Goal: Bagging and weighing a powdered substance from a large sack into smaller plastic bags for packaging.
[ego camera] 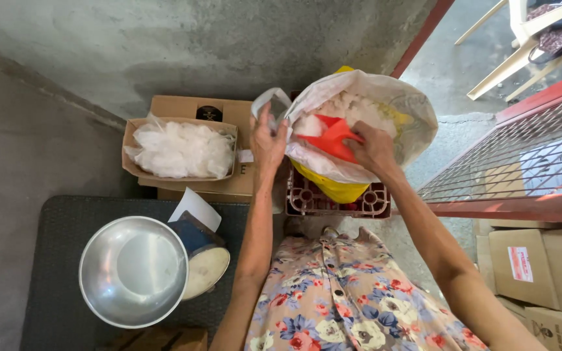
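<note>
1. Left hand (267, 144): raised at the sack's left rim, grip closed on a small clear plastic bag (272, 104) held open beside the rim.
2. Right hand (373, 149): grip closed on the handle of a red scoop (328, 136), whose blade lies inside the sack mouth.
3. Sack (395, 107): large, white, mouth open, filled with white lumps; it stands on a red plastic crate (333, 200) against the concrete wall.
4. Cardboard box (180, 148): left of the sack, filled with clear plastic bags, resting on another carton.
5. Desk (53, 260): dark surface, lower left, carrying a weighing scale (198, 250) with a round metal pan (133, 271).
</note>
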